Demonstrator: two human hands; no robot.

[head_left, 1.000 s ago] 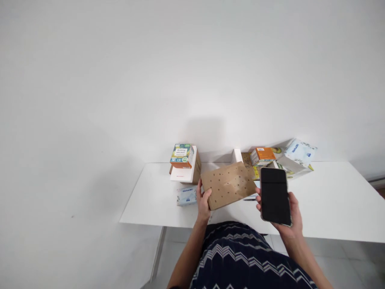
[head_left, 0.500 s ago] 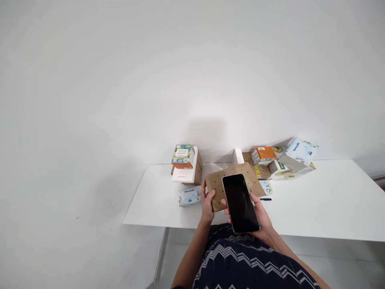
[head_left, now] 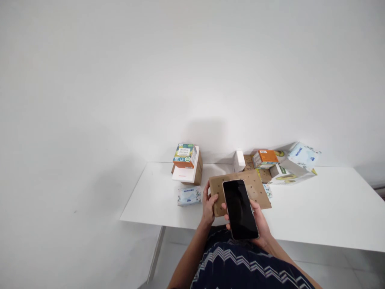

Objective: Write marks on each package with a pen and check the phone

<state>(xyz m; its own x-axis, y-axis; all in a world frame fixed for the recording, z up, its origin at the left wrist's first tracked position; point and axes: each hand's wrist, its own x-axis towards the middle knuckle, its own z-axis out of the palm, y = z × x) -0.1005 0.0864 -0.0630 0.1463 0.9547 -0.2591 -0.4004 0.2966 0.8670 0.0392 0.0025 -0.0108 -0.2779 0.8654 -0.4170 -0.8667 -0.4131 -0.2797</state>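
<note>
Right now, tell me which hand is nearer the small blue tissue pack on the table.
Left. The left hand grips the cardboard's edge just beside the tissue pack; the right hand holds the phone, farther off.

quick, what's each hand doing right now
Left hand: closed on the left edge of the perforated cardboard box.
Right hand: holding the black smartphone, dark screen up, in front of the box.

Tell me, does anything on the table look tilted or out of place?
Yes. At the table's far right, the blue-white pack leans tilted on the avocado-print box. The boxes there lie jumbled, unlike the neat stack at left.
</note>
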